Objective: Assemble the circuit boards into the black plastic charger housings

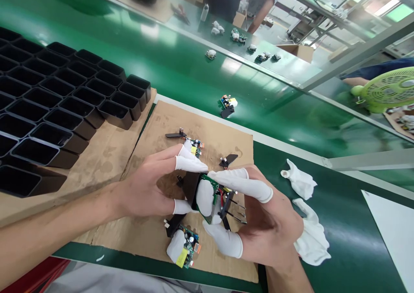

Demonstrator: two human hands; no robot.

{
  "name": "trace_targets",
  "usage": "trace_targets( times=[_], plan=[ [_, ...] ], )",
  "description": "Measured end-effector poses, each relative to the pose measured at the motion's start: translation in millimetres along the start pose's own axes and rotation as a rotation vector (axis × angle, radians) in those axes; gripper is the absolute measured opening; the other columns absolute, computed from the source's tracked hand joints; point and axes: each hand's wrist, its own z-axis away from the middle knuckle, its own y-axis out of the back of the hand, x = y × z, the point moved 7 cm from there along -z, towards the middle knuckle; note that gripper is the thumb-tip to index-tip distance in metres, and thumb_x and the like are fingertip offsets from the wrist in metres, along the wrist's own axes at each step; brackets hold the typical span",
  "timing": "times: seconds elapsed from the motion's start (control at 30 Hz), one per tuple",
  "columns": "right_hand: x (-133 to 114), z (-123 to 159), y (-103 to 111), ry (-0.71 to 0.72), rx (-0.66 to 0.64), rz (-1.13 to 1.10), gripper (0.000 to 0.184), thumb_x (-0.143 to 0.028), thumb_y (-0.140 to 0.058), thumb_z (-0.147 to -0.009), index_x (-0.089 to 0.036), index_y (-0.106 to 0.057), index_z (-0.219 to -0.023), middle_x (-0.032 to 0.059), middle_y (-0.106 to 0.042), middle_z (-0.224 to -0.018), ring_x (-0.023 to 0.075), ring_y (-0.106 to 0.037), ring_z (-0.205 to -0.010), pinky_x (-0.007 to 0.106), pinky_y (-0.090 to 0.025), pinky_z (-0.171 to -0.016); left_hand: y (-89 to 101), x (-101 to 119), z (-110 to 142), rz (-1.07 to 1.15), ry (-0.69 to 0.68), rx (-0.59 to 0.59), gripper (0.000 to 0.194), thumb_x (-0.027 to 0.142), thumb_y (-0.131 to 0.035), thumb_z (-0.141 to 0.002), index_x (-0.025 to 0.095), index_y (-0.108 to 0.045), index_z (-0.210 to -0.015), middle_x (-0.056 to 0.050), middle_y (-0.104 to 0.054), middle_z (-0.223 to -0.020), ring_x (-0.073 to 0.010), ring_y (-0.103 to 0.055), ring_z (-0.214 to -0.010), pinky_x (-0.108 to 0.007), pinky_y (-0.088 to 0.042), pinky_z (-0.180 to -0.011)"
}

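White finger cots cover several fingertips of both hands. My left hand [152, 183] is closed around a black plastic case [190, 188], its open side facing right. Between the fingers and thumb of my right hand [258, 211] is a green circuit board [205, 198] with a large white blob of putty-like material and red wires. The board's left edge meets the case's mouth; how far it sits inside is hidden. Below my hands lies another circuit board [186, 245] with white putty and a yellow component. A further board [196, 148] lies beyond my left fingers, partly covered.
Rows of open black cases [64, 95] stand at the left. Cardboard [226, 138] covers the bench. White putty lumps [313, 237] lie at the right. Across the green conveyor [181, 56] are more boards and a co-worker's arm [263, 13]. A green fan [388, 88] stands far right.
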Motion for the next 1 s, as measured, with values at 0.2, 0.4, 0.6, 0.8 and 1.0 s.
trace_targets(
  times=[0.2, 0.4, 0.6, 0.8, 1.0],
  plan=[
    [-1.2, -0.3, -0.4, 0.003, 0.009, 0.028, 0.088, -0.013, -0.102, -0.077, -0.027, -0.071, -0.158, 0.0127, -0.086, -0.118, 0.0345, -0.079, -0.095, 0.050, -0.061, -0.077, -0.3, -0.3, 0.9, -0.002, 0.013, 0.005, 0.065, 0.019, -0.100, -0.083, 0.030, -0.077, -0.143, -0.012, -0.082, -0.126, -0.0346, -0.081, -0.110, -0.056, -0.072, -0.100],
    [-1.4, 1.2, -0.4, -0.007, -0.001, 0.016, 0.090, -0.012, -0.102, -0.077, -0.026, -0.070, -0.159, 0.0129, -0.085, -0.118, 0.0345, -0.079, -0.096, 0.049, -0.060, -0.078, -1.4, 0.6, 0.6, -0.001, -0.005, 0.009, 0.063, 0.021, -0.100, -0.085, 0.029, -0.076, -0.142, -0.012, -0.081, -0.124, -0.0337, -0.081, -0.109, -0.055, -0.072, -0.099],
    [-2.1, -0.8, -0.2, 0.010, 0.002, 0.013, 0.088, -0.009, -0.101, -0.075, -0.024, -0.071, -0.157, 0.0119, -0.084, -0.117, 0.0330, -0.077, -0.097, 0.048, -0.060, -0.080, -0.8, 1.0, 0.0, 0.000, -0.014, 0.010, 0.063, 0.018, -0.099, -0.084, 0.028, -0.076, -0.143, -0.012, -0.081, -0.123, -0.0310, -0.081, -0.107, -0.051, -0.073, -0.096],
    [-2.0, -3.6, -2.4, 0.002, 0.000, 0.015, 0.084, -0.007, -0.099, -0.076, -0.023, -0.073, -0.153, 0.0107, -0.082, -0.110, 0.0306, -0.075, -0.091, 0.046, -0.058, -0.076, -1.1, 0.2, -0.2, -0.006, -0.011, 0.013, 0.064, 0.022, -0.099, -0.085, 0.031, -0.074, -0.144, -0.011, -0.082, -0.122, -0.0328, -0.081, -0.106, -0.059, -0.072, -0.101],
    [-0.9, -0.2, -1.8, -0.002, 0.015, 0.011, 0.084, -0.007, -0.096, -0.078, -0.025, -0.071, -0.156, 0.0121, -0.083, -0.112, 0.0304, -0.074, -0.089, 0.046, -0.061, -0.073, -2.3, -0.4, 0.4, 0.005, -0.004, 0.022, 0.062, 0.023, -0.099, -0.084, 0.030, -0.075, -0.141, -0.011, -0.081, -0.119, -0.0319, -0.080, -0.103, -0.054, -0.072, -0.094]
  ],
)
